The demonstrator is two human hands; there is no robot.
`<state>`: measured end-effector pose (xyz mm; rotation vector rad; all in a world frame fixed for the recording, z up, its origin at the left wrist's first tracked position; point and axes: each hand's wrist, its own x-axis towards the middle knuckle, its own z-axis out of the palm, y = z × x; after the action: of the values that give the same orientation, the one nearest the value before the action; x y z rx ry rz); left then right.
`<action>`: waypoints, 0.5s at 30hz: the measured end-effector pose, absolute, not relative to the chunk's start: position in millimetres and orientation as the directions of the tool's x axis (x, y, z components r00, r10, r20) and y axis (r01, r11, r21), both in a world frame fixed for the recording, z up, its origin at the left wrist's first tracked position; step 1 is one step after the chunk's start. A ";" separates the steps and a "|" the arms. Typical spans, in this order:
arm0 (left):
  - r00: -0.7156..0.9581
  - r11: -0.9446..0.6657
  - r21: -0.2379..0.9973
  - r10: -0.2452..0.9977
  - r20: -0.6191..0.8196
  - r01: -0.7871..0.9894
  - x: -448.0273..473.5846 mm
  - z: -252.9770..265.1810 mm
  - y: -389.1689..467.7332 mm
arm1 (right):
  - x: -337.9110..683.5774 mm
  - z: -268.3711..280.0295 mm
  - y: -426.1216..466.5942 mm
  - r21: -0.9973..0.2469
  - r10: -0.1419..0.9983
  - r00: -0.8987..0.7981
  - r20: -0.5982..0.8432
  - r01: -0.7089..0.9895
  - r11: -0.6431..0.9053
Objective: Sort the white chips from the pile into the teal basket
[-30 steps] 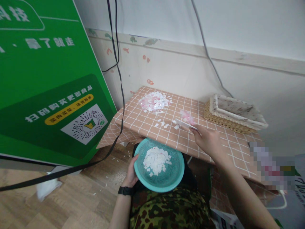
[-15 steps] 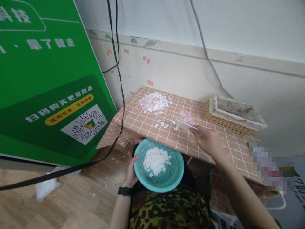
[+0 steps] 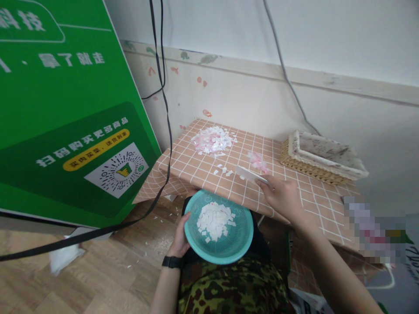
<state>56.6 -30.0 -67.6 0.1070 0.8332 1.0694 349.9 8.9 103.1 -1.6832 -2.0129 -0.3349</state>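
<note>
My left hand [image 3: 181,237] grips the left rim of a round teal colander [image 3: 242,237], which rests against my lap just below the table's front edge. White paper scraps [image 3: 214,220] lie heaped inside it. Over the table, my right hand [image 3: 283,194] is closed on a flat white card [image 3: 250,175], held by its right end. A few loose white scraps [image 3: 223,169] lie on the cloth just left of the card. Behind the card is a small pink pile of scraps [image 3: 257,162]. Farther left sits a larger white and pink scrap pile [image 3: 213,140].
A checked brown cloth covers the table [image 3: 314,198]. At its back right stands a cloth-lined wicker basket [image 3: 322,161]. Black cables [image 3: 166,113] hang in front of a green cabinet [image 3: 75,109] on the left. A white bag [image 3: 65,257] lies on the floor.
My right hand has brought the card slightly left and nearer the table's front edge. The colander and my left hand stay where they were.
</note>
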 end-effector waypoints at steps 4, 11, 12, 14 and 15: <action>0.221 0.505 0.447 0.807 -0.548 -0.738 55.7 -66.9 -30.5 | 339.4 107.2 -8.0 -0.176 0.836 -0.042 0.547 0.971 0.164; 0.237 0.508 0.439 0.810 -0.537 -0.741 55.7 -65.9 -31.4 | 336.2 97.4 -31.4 -0.304 0.849 0.117 0.515 0.951 0.053; 0.232 0.506 0.441 0.810 -0.539 -0.741 55.9 -65.6 -31.4 | 337.2 96.2 -31.2 -0.301 0.852 0.132 0.507 0.953 0.031; 0.221 0.507 0.447 0.806 -0.550 -0.738 56.4 -64.5 -31.5 | 338.7 95.2 -28.5 -0.291 0.853 0.158 0.498 0.957 -0.008; 0.216 0.506 0.450 0.805 -0.553 -0.736 56.6 -63.9 -31.5 | 338.9 95.2 -26.4 -0.286 0.851 0.166 0.498 0.958 -0.019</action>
<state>56.6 -31.5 -63.9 0.0972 0.8295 1.0700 338.9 -26.4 95.2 -1.8919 -1.7080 -0.2486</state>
